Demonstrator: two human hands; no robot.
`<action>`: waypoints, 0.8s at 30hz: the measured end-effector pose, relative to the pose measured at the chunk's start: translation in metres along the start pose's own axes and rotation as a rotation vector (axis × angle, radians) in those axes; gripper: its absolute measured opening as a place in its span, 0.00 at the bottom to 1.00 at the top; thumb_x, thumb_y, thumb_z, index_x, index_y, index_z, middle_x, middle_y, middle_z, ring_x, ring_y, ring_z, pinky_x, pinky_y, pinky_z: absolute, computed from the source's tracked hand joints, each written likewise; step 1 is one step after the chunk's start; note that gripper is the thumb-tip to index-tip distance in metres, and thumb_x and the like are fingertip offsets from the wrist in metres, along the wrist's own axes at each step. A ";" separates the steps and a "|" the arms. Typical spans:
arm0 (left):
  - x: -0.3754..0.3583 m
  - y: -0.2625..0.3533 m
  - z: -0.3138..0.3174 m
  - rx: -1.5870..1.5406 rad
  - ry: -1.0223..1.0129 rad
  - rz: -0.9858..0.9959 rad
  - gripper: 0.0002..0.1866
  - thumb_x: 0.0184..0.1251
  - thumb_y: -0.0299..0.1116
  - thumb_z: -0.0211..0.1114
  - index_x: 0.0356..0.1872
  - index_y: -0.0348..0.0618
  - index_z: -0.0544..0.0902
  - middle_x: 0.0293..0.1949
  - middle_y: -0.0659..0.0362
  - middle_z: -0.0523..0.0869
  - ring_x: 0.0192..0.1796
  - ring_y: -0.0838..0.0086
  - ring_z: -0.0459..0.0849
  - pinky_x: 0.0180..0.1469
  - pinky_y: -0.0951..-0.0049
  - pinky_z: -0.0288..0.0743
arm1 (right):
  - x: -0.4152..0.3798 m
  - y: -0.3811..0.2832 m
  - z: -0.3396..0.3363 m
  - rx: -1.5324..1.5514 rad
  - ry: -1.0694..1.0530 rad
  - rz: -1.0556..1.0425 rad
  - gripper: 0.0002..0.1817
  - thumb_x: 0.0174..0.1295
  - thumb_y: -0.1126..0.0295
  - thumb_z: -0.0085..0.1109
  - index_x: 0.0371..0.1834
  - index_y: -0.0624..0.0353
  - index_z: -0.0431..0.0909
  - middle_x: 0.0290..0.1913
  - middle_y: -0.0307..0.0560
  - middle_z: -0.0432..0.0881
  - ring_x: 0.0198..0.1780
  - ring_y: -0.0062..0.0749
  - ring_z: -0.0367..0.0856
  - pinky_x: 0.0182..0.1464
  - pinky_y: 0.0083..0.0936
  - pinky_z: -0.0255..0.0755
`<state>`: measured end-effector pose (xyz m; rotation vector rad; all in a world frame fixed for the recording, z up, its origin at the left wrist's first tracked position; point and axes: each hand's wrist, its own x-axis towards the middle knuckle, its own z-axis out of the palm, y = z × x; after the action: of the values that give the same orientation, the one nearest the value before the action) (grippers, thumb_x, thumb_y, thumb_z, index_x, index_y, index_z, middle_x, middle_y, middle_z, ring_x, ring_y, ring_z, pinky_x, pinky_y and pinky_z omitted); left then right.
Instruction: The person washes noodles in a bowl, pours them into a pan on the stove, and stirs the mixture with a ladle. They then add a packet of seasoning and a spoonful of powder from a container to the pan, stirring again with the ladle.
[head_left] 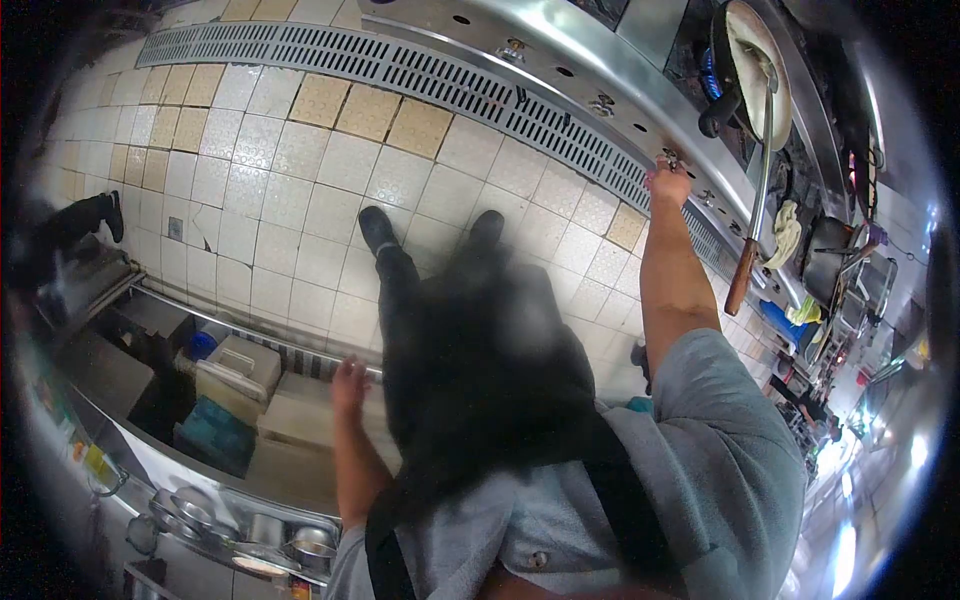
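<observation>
My right hand (670, 187) reaches to the stove's front panel, fingers closed around a control knob (669, 157). My left hand (350, 385) hangs at my side near the counter, holding nothing; its fingers are apart and slightly blurred. Beyond the right hand, a pan (738, 30) with whitish contents sits on a burner. A long ladle (768, 140) with a wooden handle rests in it, handle sticking out over the stove's front edge. Blue flame (711, 72) shows beside the pan.
A slotted drain grate (440, 82) runs along the stove's foot. Containers (240, 365) fill the shelf under the left counter, with metal pots (195, 508) nearby. Another person's leg (80, 222) shows at far left. A cloth (786, 235) lies on the stove's edge.
</observation>
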<state>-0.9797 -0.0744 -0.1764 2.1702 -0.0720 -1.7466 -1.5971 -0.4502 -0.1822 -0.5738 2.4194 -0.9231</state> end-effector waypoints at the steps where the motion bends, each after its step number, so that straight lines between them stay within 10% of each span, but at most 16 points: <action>1: 0.005 -0.004 -0.001 -0.030 0.002 0.007 0.27 0.67 0.35 0.63 0.63 0.34 0.69 0.39 0.56 0.83 0.31 0.75 0.81 0.28 0.76 0.71 | -0.011 -0.011 -0.001 0.021 -0.010 0.031 0.21 0.62 0.65 0.62 0.54 0.66 0.72 0.33 0.49 0.81 0.24 0.33 0.79 0.23 0.27 0.75; 5: 0.009 -0.006 0.003 -0.099 0.026 0.049 0.27 0.66 0.35 0.64 0.63 0.34 0.70 0.38 0.57 0.82 0.30 0.77 0.79 0.28 0.76 0.70 | -0.007 -0.005 0.002 0.171 0.007 0.035 0.21 0.62 0.62 0.62 0.47 0.70 0.74 0.31 0.50 0.83 0.23 0.34 0.81 0.24 0.30 0.75; 8: 0.002 0.005 0.005 -0.034 0.010 0.101 0.25 0.65 0.34 0.64 0.62 0.35 0.72 0.38 0.59 0.81 0.30 0.78 0.76 0.31 0.77 0.69 | -0.013 -0.023 -0.008 -0.488 -0.018 -0.088 0.21 0.63 0.58 0.59 0.42 0.69 0.78 0.27 0.51 0.83 0.23 0.33 0.82 0.30 0.32 0.77; 10: -0.012 0.021 0.011 -0.113 -0.033 0.034 0.28 0.67 0.36 0.63 0.64 0.34 0.68 0.41 0.58 0.82 0.37 0.76 0.78 0.37 0.76 0.71 | 0.028 0.022 -0.002 -0.137 0.005 -0.129 0.23 0.62 0.58 0.61 0.50 0.69 0.78 0.31 0.52 0.85 0.28 0.35 0.85 0.33 0.31 0.77; 12: -0.019 0.024 0.013 -0.097 -0.038 0.035 0.28 0.68 0.37 0.63 0.65 0.35 0.67 0.44 0.58 0.83 0.38 0.77 0.79 0.38 0.77 0.71 | 0.049 0.036 -0.009 -0.757 -0.029 -0.419 0.26 0.62 0.60 0.61 0.57 0.68 0.74 0.34 0.54 0.85 0.32 0.38 0.86 0.34 0.29 0.78; 24: -0.019 0.016 0.009 -0.012 -0.010 -0.013 0.29 0.68 0.40 0.62 0.65 0.37 0.68 0.47 0.57 0.83 0.36 0.76 0.81 0.34 0.77 0.73 | -0.010 -0.011 -0.004 0.081 -0.079 -0.041 0.26 0.62 0.67 0.62 0.57 0.74 0.67 0.36 0.57 0.82 0.28 0.41 0.85 0.24 0.25 0.79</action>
<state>-0.9900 -0.0866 -0.1555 2.1586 -0.0504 -1.7603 -1.5887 -0.4507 -0.1689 -0.6209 2.2969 -0.9917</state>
